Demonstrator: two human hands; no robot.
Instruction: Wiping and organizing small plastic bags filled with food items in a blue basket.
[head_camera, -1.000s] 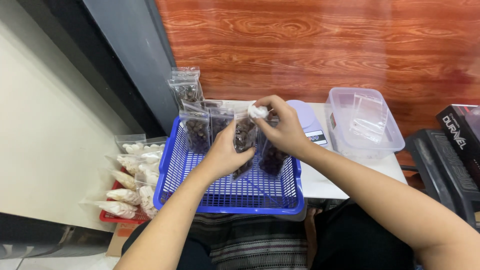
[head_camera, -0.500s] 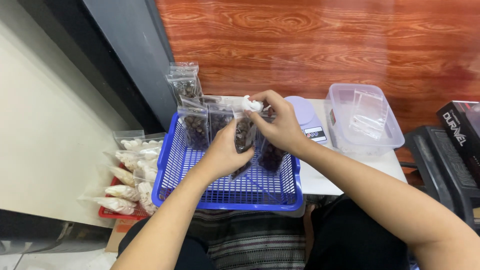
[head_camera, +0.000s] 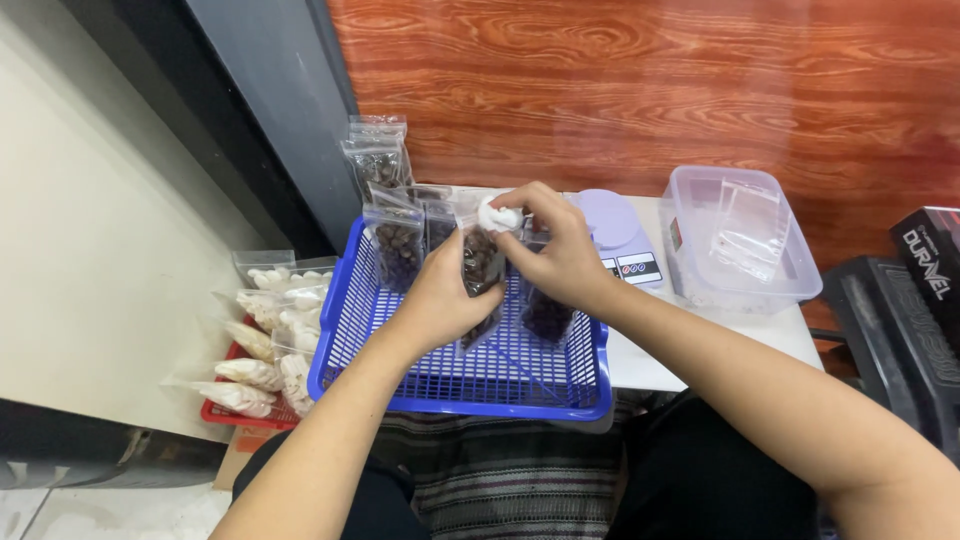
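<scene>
1. Red tray, far left on the floor: holds clear bags of white pieces, stacked and leaning against one another.
2. Blue basket, on the person's lap, its far edge against the white table. Several clear pouches of dark pieces stand upright along its back wall; one such pouch stands at back left.
3. Two more pouches, behind the basket, leaning against the grey wall strip.
4. Left hand, over the basket's middle: fingers curled round the pouch in hand, gripping its lower part from the left.
5. Pouch in hand: clear, filled with dark pieces, held upright above the basket floor, between both hands.
6. Right hand, just right of the left: thumb and fingers pinch a small white packet at the pouch's top edge. Whether the packet is inside the mouth cannot be told.
7. Another dark-filled pouch, in the basket under the right wrist.
8. Scale, pale lilac, on the table behind the right hand.
9. Clear tub, right of the scale, containing empty clear pouches.
10. Black boxes, far right.
</scene>
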